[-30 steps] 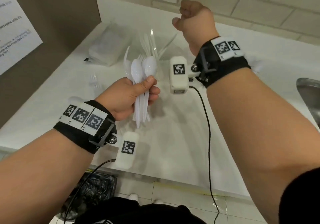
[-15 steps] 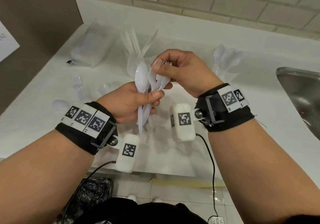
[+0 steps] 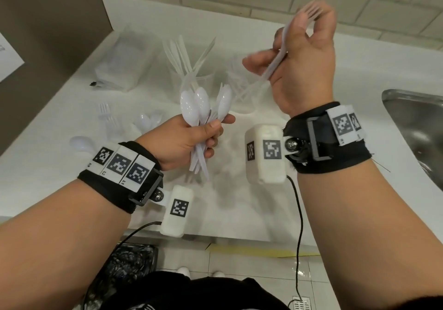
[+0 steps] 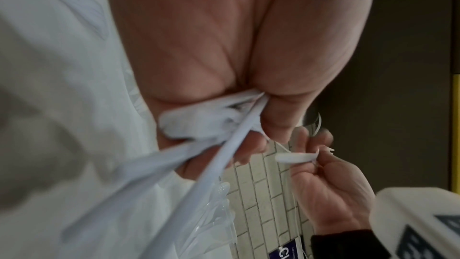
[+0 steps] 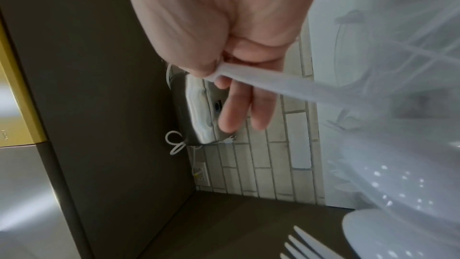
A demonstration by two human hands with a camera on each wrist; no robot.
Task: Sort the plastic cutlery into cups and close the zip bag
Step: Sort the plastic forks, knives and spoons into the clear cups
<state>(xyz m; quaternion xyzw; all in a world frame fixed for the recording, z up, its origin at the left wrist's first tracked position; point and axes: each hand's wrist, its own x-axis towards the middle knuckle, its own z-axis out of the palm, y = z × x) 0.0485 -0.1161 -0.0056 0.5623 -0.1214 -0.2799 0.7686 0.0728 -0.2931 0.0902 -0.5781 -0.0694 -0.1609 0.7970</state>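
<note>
The right hand (image 3: 304, 69) pinches a fork (image 3: 285, 46), tines toward 12 o'clock and handle slanting to 7 o'clock, above the clear cup (image 3: 242, 91) at its 7 o'clock (the left hand (image 3: 182, 139) clutches the spoon bundle (image 3: 203, 108)).

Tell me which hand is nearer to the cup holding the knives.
Left. The left hand, gripping a bundle of spoons, sits just in front of the knife cup. The right hand, holding a fork, is raised off to the cup's right.
</note>
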